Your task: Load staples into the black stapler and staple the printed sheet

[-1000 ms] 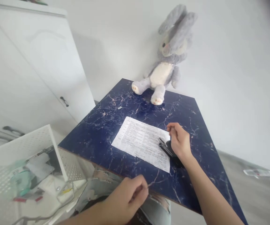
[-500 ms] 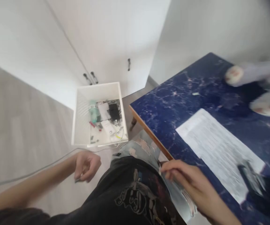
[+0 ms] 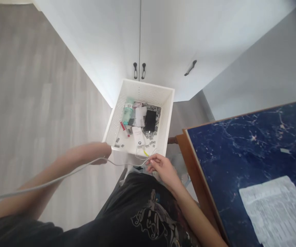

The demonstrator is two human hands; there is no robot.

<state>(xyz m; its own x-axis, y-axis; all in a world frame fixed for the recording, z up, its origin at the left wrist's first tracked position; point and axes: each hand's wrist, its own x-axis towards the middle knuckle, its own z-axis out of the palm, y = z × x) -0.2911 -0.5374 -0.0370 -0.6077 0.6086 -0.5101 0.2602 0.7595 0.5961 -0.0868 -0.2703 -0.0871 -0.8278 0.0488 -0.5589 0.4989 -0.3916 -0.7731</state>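
Observation:
A white plastic basket (image 3: 170,118) stands in front of the cabinet with small things inside. My left hand (image 3: 102,152) is at the basket's front left corner, seemingly touching the rim; it is blurred and its fingers are mostly hidden. A thin white cable (image 3: 79,168) runs from the lower left across my left forearm to my right hand. My right hand (image 3: 160,168) is just before the basket's front edge, its thumb and forefinger pinched on the cable. Inside lie a white device (image 3: 138,136) with a round button and a black flat rectangular thing (image 3: 150,120).
In the basket are also a clear bottle with a teal tint (image 3: 128,111), a red strip (image 3: 122,126) and several small grey pieces. Behind rises a white cabinet (image 3: 168,44) with dark handles. A blue marbled table (image 3: 227,147) with a printed sheet (image 3: 276,206) stands right.
My view has turned left, toward the basket. My left hand has come up to its front corner. My right hand has left the table's edge and taken hold of the cable.

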